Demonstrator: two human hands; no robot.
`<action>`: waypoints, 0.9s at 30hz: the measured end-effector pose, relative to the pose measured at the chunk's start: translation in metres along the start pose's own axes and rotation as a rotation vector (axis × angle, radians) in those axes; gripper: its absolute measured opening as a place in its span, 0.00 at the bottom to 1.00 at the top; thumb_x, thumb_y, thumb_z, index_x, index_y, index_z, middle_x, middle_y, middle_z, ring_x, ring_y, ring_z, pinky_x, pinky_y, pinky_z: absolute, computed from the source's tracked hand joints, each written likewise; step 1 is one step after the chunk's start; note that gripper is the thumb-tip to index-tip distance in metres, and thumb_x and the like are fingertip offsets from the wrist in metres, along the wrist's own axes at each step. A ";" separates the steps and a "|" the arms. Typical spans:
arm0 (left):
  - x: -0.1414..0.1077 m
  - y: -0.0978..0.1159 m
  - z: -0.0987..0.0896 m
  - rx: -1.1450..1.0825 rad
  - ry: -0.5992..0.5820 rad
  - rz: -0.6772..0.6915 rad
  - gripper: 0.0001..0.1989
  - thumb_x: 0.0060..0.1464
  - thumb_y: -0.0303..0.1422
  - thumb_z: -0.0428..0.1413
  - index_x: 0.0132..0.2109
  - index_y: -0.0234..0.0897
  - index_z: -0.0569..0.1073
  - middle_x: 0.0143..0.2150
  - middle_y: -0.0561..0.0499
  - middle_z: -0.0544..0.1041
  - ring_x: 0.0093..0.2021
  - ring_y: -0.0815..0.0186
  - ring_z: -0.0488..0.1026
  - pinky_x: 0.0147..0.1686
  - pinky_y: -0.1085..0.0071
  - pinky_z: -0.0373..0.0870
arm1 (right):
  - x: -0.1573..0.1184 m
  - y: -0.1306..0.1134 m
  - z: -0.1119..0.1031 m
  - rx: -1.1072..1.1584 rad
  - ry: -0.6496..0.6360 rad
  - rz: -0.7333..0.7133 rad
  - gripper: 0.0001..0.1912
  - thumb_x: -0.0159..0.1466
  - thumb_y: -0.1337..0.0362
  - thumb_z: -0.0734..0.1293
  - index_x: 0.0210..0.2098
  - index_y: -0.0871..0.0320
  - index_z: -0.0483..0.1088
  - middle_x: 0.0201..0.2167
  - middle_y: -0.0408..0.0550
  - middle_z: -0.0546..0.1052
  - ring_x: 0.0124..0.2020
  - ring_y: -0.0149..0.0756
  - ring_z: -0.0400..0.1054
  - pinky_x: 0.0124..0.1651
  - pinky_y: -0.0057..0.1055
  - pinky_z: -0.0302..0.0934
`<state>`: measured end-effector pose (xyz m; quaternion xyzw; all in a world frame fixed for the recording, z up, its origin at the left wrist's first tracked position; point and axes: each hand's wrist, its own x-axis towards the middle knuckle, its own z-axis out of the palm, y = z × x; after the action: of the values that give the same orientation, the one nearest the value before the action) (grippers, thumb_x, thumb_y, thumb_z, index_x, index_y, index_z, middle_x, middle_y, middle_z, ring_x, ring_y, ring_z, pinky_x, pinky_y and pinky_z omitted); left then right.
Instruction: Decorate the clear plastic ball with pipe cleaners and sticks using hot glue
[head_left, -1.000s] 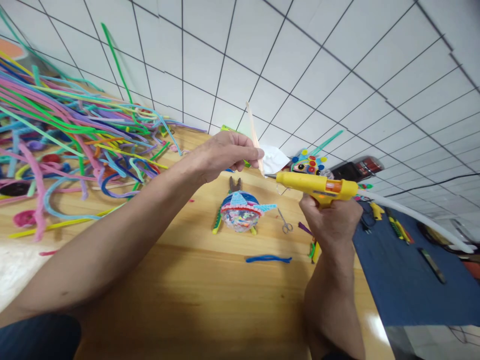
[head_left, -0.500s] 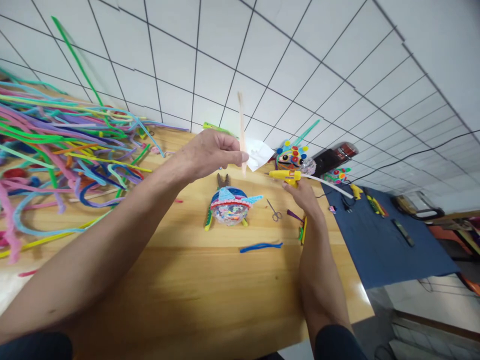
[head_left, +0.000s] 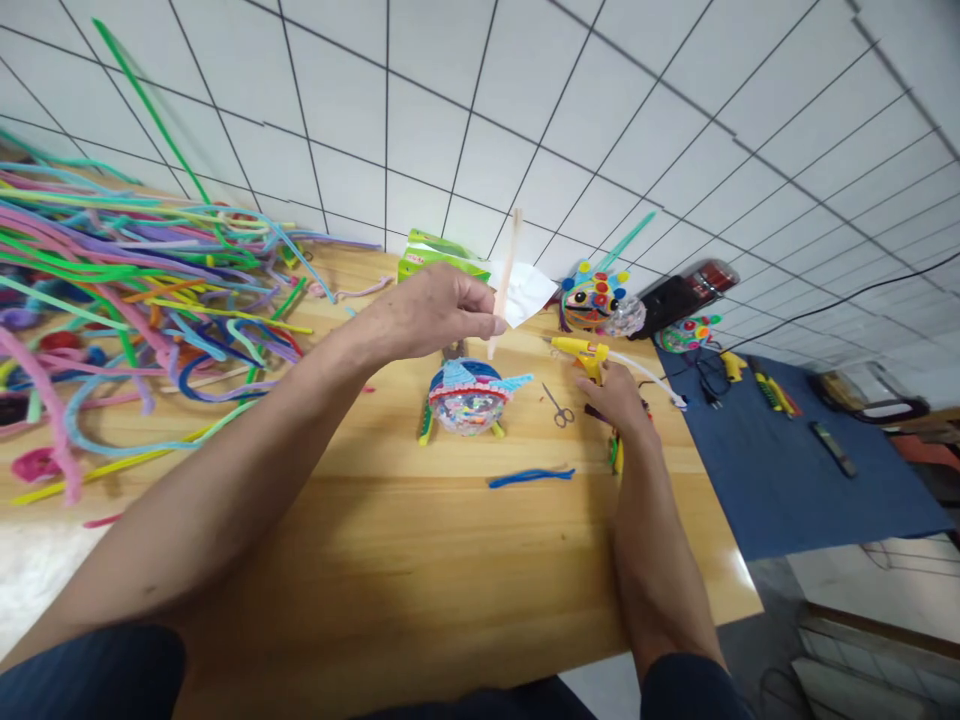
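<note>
"While blue stems lie loose nearest, what is complete?"

"Beyond them, the clear-bellied craft piece carries red trim and pale-blue points."

"Outstanding?"

"The right hand is at the glue gun; grip or touch, I cannot tell. Farther, the left hand pinches a peach strip, apparently unattached. Far right, a figure has eyes fitted."

I count: two hands, one glue gun at right one, one pair scissors, three decorated crafts; fuzzy stems too many.
</note>
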<state>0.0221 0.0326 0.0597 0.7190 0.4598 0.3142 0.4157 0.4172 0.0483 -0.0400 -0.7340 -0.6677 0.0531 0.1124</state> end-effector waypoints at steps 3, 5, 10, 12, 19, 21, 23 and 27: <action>0.000 0.002 0.003 0.015 -0.004 -0.002 0.11 0.58 0.39 0.67 0.30 0.40 0.80 0.24 0.55 0.74 0.30 0.67 0.73 0.34 0.70 0.59 | -0.033 -0.010 -0.033 -0.143 -0.010 0.099 0.17 0.67 0.53 0.73 0.47 0.59 0.85 0.47 0.63 0.88 0.50 0.55 0.82 0.54 0.44 0.71; -0.001 0.004 0.004 0.035 -0.005 0.009 0.11 0.58 0.39 0.67 0.30 0.40 0.80 0.24 0.55 0.73 0.30 0.66 0.73 0.35 0.69 0.59 | -0.054 -0.031 -0.055 -0.032 -0.024 -0.001 0.15 0.70 0.51 0.71 0.44 0.53 0.86 0.36 0.51 0.87 0.41 0.47 0.82 0.48 0.41 0.71; -0.008 0.014 0.007 0.072 0.017 0.045 0.10 0.60 0.39 0.67 0.32 0.40 0.81 0.27 0.54 0.75 0.34 0.64 0.74 0.38 0.67 0.60 | -0.072 -0.122 -0.078 0.557 0.115 -0.452 0.17 0.72 0.49 0.75 0.55 0.50 0.85 0.42 0.46 0.86 0.40 0.40 0.79 0.45 0.38 0.75; -0.013 0.021 0.009 0.101 0.036 0.052 0.11 0.61 0.37 0.66 0.31 0.40 0.81 0.27 0.54 0.74 0.36 0.63 0.74 0.39 0.67 0.60 | -0.066 -0.153 -0.074 0.674 0.133 -0.537 0.19 0.72 0.47 0.77 0.57 0.48 0.83 0.44 0.45 0.85 0.42 0.39 0.79 0.47 0.39 0.77; -0.022 0.037 0.019 0.212 0.091 0.073 0.09 0.64 0.34 0.65 0.33 0.40 0.80 0.31 0.52 0.78 0.40 0.61 0.77 0.43 0.67 0.64 | -0.051 -0.178 -0.043 0.842 0.198 -0.598 0.12 0.76 0.48 0.75 0.42 0.47 0.80 0.38 0.43 0.80 0.41 0.41 0.77 0.49 0.44 0.79; -0.024 0.035 0.019 0.177 0.131 0.072 0.05 0.63 0.35 0.68 0.43 0.40 0.84 0.40 0.51 0.84 0.45 0.60 0.79 0.46 0.68 0.69 | -0.050 -0.173 -0.041 0.865 0.211 -0.593 0.13 0.77 0.48 0.74 0.41 0.48 0.78 0.37 0.43 0.80 0.41 0.41 0.77 0.48 0.43 0.78; -0.028 0.024 0.019 0.106 0.206 0.098 0.23 0.60 0.39 0.73 0.60 0.42 0.82 0.54 0.47 0.86 0.53 0.58 0.81 0.51 0.67 0.73 | -0.048 -0.168 -0.042 0.856 0.211 -0.599 0.15 0.77 0.47 0.73 0.40 0.48 0.77 0.37 0.43 0.79 0.42 0.41 0.78 0.48 0.43 0.77; -0.044 -0.029 0.037 -0.131 0.322 0.228 0.53 0.54 0.49 0.80 0.80 0.51 0.66 0.74 0.40 0.76 0.70 0.49 0.78 0.67 0.54 0.76 | -0.047 -0.164 -0.051 0.820 0.120 -0.625 0.15 0.76 0.48 0.75 0.37 0.48 0.76 0.36 0.44 0.79 0.40 0.42 0.76 0.45 0.41 0.74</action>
<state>0.0250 -0.0124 0.0140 0.6785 0.4145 0.4992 0.3444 0.2651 0.0104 0.0445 -0.3971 -0.7716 0.2323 0.4393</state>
